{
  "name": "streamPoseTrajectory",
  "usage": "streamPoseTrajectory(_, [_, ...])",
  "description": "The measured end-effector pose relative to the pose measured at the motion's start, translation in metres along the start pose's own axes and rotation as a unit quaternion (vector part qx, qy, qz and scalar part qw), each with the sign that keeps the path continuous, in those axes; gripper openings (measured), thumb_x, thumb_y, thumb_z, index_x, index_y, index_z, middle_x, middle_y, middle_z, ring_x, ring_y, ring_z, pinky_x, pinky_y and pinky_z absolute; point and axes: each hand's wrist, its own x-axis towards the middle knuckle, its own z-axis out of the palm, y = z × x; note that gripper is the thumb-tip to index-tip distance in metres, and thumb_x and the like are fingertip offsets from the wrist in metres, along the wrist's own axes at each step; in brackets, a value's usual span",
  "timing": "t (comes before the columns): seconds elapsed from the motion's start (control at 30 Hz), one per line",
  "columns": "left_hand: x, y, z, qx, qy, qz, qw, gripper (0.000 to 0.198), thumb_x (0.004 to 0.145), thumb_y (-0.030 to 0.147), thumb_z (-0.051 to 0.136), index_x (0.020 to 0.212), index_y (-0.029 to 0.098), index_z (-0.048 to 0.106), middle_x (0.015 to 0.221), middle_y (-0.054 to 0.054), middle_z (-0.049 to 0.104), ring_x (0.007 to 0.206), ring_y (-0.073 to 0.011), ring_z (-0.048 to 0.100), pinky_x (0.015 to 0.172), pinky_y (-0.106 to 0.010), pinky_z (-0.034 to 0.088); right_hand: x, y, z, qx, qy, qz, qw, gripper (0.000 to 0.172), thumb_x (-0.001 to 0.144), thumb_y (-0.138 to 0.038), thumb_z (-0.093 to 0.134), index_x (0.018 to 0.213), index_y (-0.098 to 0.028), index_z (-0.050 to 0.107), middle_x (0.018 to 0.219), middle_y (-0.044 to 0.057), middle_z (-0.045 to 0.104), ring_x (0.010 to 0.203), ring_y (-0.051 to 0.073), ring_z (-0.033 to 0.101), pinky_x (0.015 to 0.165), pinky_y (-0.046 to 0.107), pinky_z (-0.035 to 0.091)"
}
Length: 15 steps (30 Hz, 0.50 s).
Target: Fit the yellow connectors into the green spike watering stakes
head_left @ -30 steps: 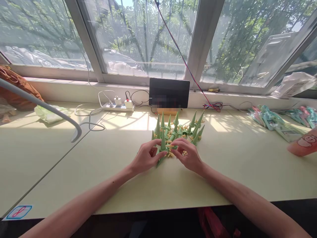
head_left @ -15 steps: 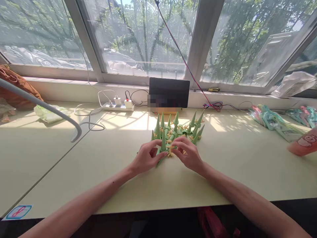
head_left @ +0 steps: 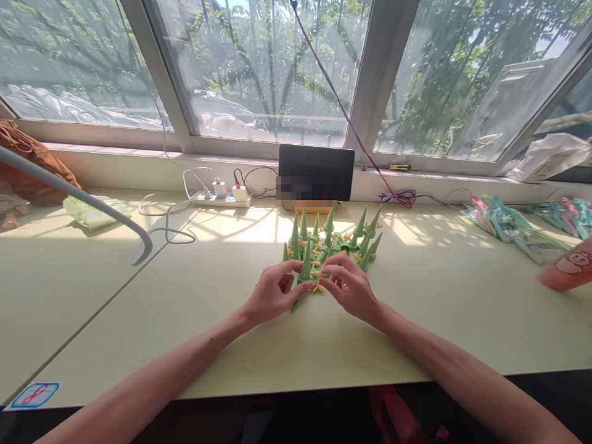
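My left hand (head_left: pixel 272 290) is closed around the base of a green plastic watering spike (head_left: pixel 306 264), whose pointed end stands upward. My right hand (head_left: pixel 348 285) pinches a small yellow valve piece (head_left: pixel 319 274) at the side of that spike, between thumb and fingertips. Whether the yellow piece is seated in the green one is too small to tell. Just beyond both hands lies a cluster of more green spikes (head_left: pixel 358 229) with yellow pieces, several pointing up and some leaning right. Another spike lies partly hidden under my left hand.
A dark tablet (head_left: pixel 316 169) leans at the back by the window. Left of it are a power strip (head_left: pixel 222 197) and white cables. A grey curved tube (head_left: pixel 92 191) reaches in from the left. Plastic-wrapped packs (head_left: pixel 504 225) and a pink cup (head_left: pixel 568 266) are at right.
My right fingers have shifted slightly at the yellow piece. The spike in my left hand has tilted a little to the right. All else is as it was.
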Motion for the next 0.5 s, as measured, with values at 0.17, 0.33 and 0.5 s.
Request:
streamPoseTrajectory(0.17, [-0.0003,-0.0005,0.0001,0.001,-0.006,-0.011,1.000,0.026,0.084,0.035,0.070,0.095,0.014,0.062,0.049,0.011,0.029,0.046,-0.0061,0.026,0.045,-0.020,0.024,0.0004,-0.0001,0.0001,-0.011,-0.005,-0.007,1.000,0.008,0.096,-0.016,0.058,0.099,-0.023,0.061,0.099,0.006,0.058,0.060,0.009,0.054,0.053,0.023,0.050])
streamPoseTrajectory(0.33, [-0.0004,-0.0007,0.0009,0.001,-0.008,-0.006,1.000,0.026,0.084,0.035,0.070,0.097,0.014,0.063,0.050,0.011,0.029,0.046,-0.0062,0.024,0.045,-0.020,0.023,-0.0002,0.0002,-0.0002,-0.025,0.004,-0.018,1.000,0.007,0.096,-0.016,0.059,0.098,-0.023,0.062,0.098,0.006,0.060,0.061,0.009,0.055,0.052,0.022,0.050])
streamPoseTrajectory(0.5, [-0.0008,0.0008,0.0004,0.004,-0.008,0.002,1.000,0.027,0.085,0.037,0.069,0.097,0.013,0.064,0.050,0.011,0.030,0.046,-0.0064,0.026,0.046,-0.020,0.025,-0.0006,0.0011,-0.0004,-0.032,0.008,-0.021,0.999,0.007,0.095,-0.017,0.060,0.098,-0.023,0.063,0.096,0.006,0.061,0.062,0.010,0.055,0.051,0.021,0.049])
